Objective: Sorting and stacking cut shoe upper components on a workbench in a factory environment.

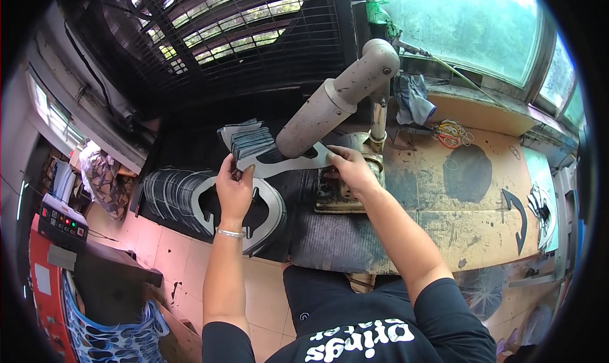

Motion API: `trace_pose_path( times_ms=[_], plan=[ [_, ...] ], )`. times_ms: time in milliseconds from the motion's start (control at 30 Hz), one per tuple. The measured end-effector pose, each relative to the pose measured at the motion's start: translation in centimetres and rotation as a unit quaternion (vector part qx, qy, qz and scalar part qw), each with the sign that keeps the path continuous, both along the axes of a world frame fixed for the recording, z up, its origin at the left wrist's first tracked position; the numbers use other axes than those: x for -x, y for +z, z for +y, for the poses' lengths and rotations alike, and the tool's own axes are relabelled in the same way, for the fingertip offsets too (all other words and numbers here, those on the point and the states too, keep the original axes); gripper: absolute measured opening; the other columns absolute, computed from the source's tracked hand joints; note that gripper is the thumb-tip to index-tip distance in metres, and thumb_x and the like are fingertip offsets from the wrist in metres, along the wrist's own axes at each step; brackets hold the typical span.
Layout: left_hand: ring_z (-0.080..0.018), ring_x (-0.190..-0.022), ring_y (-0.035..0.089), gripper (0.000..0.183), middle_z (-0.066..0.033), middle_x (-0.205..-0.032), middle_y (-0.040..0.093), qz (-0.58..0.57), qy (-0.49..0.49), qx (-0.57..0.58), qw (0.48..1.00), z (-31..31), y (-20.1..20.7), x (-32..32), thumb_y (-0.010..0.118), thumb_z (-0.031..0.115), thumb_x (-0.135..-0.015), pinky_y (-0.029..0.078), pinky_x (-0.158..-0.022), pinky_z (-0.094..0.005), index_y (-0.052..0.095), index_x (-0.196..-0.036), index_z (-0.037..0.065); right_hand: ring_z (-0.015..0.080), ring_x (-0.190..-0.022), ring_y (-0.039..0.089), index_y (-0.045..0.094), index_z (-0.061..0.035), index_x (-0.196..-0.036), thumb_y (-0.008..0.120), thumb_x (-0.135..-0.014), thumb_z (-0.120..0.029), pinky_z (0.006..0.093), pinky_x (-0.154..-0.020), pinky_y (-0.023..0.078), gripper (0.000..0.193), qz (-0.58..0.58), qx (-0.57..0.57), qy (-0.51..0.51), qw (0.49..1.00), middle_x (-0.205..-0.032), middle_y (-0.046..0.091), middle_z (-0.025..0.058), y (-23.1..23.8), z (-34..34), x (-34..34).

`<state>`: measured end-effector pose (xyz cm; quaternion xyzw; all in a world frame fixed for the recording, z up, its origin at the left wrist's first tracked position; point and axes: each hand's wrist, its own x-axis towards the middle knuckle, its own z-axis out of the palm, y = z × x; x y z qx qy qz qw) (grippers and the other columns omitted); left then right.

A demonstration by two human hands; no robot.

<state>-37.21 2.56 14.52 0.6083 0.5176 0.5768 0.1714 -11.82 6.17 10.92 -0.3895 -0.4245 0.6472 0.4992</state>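
Observation:
A flat grey cut-out piece (279, 168) with curved edges is stretched between my two hands, under the end of a thick grey metal tube arm (330, 100). My left hand (235, 188) is closed on its left end, thumb on top. My right hand (352, 168) pinches its right end between thumb and fingers. Right beside my left fingers is a fanned stack of thin grey pieces (250, 140); whether those fingers also touch it, I cannot tell. Left of my left wrist lies a row of overlapping ring-shaped grey pieces (177, 195).
The tube joins a metal post and a stained metal base (342, 204) on the bench. Brown cardboard (419, 230) covers the right side, with orange-handled scissors (449, 135), rubber bands and a dark curved strip (515, 220). A glove (413, 100) hangs behind. A control box (63, 222) stands left.

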Motion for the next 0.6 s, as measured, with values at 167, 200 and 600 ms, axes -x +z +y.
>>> trace_pose_path(
  times_ms=[167,200,600],
  plan=[
    [-0.0048,-0.068,0.046,0.036,-0.0034,-0.09,0.062,0.008,-0.002,-0.02,1.0,1.9,-0.3,0.1,0.067,-0.001,-0.083,0.041,-0.062,-0.0204,0.054,-0.116,-0.011,0.0118,-0.089,0.06,0.056,0.0045,-0.125,0.052,-0.097,-0.014,0.0251,-0.072,0.051,0.034,-0.039,-0.003,-0.007,0.999,-0.105,0.064,0.0061,0.5,1.6,0.1],
    [-0.0048,-0.067,0.045,0.037,-0.0033,-0.089,0.061,0.011,-0.002,-0.004,1.0,1.9,0.3,-0.3,0.067,-0.001,-0.083,0.04,-0.061,-0.0202,0.054,-0.116,-0.011,0.0118,-0.089,0.06,0.056,0.0045,-0.125,0.052,-0.097,-0.014,0.0251,-0.072,0.051,0.034,-0.039,-0.003,-0.008,0.999,-0.105,0.064,0.0061,0.4,1.9,-0.1],
    [-0.003,-0.066,0.049,0.025,0.0,-0.087,0.065,-0.016,-0.009,0.007,1.0,0.5,0.1,-0.5,0.068,0.001,-0.084,0.039,-0.06,-0.0187,0.061,-0.107,-0.002,0.0135,-0.095,0.06,0.049,0.0067,-0.131,0.053,-0.097,-0.014,0.0262,-0.075,0.052,0.04,-0.036,-0.024,-0.008,0.999,-0.113,0.062,0.0098,-0.1,1.1,-0.6]
  ],
)
